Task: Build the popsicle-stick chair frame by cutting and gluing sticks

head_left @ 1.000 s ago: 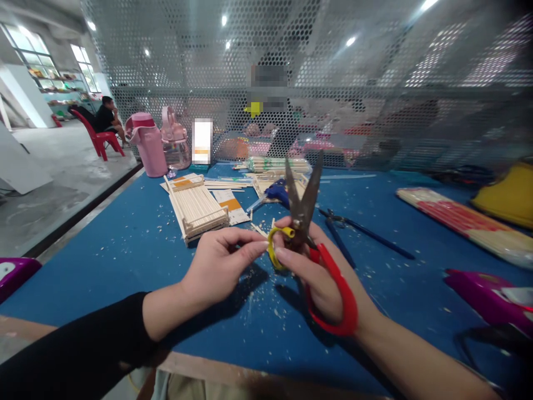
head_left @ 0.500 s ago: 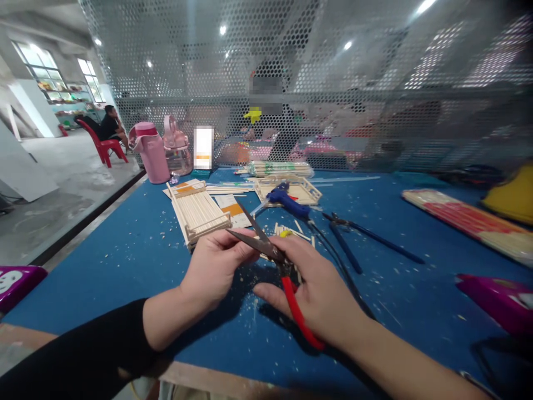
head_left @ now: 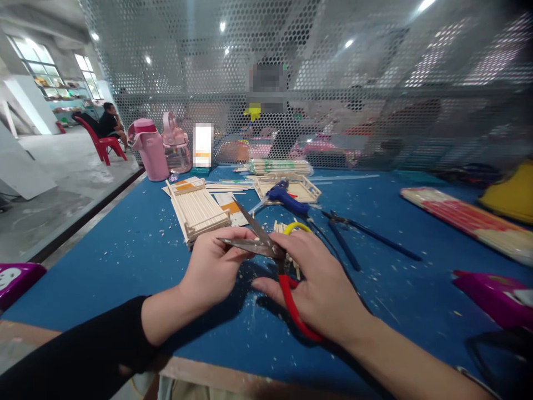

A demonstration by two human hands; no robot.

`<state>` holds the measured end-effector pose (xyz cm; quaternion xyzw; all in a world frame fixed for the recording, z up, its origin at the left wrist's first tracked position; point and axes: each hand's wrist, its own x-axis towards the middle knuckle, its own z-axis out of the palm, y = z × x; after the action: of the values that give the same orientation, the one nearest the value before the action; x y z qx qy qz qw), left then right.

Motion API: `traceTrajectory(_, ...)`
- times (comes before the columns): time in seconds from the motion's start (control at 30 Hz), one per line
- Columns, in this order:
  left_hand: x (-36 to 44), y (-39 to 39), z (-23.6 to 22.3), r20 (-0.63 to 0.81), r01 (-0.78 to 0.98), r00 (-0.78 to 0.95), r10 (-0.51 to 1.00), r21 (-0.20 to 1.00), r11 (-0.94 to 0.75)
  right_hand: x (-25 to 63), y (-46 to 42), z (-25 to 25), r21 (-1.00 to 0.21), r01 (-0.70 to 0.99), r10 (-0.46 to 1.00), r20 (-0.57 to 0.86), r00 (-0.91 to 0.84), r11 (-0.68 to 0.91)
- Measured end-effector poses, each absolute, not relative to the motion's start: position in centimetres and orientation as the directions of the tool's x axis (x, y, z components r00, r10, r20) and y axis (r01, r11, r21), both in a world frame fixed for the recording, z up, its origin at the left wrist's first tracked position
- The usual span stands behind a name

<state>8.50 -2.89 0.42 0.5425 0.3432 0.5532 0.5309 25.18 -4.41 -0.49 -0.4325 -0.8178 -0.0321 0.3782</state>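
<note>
My right hand (head_left: 322,278) grips a pair of scissors (head_left: 270,250) with one red and one yellow handle. Their blades are spread apart and point left, crossing in front of the fingertips of my left hand (head_left: 212,266). Those fingers are pinched together right at the blades. Whatever they hold is too small and covered to make out. Just beyond my left hand lies a small frame of wooden sticks (head_left: 202,208), with a printed card (head_left: 229,206) beside it. Short cut stick pieces (head_left: 280,226) lie behind the scissors.
A blue glue gun (head_left: 291,201) rests by a second wooden stick frame (head_left: 310,191). Right of it are pliers (head_left: 378,241) and a bagged bundle of sticks (head_left: 466,222). A pink flask (head_left: 152,153) and a clear bottle (head_left: 178,147) stand at the back left. Perforated mesh (head_left: 333,111) rises behind.
The scissors have opened wider, with the near blade tip lower and the yellow handle now raised into clearer view. My left hand stays pinched in nearly the same place.
</note>
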Motion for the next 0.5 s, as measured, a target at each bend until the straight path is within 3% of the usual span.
traceTrajectory(0.17, 8.1, -2.8, -0.1, 0.301, -0.016, 0.216, 0.929, 0.952, -0.304, 25.1, -4.6, 0.0, -0.412, 0.654, 0.71, 0.646, -0.282, 0.635)
traceTrajectory(0.33, 8.0, -2.9, -0.7, 0.481, 0.219, 0.346, 0.805, 0.793, -0.568, 24.8, -4.7, 0.3, -0.654, 0.572, 0.846, 0.512, -0.147, 0.495)
traceTrajectory(0.4, 8.2, -3.0, -0.8, 0.457, 0.213, 0.365, 0.811, 0.807, -0.551, 24.7, -4.6, 0.3, -0.693, 0.542, 0.864, 0.484, -0.139, 0.475)
traceTrajectory(0.5, 8.4, -3.1, -0.6, 0.314, 0.116, 0.36, 0.878, 0.919, -0.376, 24.6, -4.5, 0.4, -0.732, 0.501, 0.878, 0.455, -0.146, 0.463)
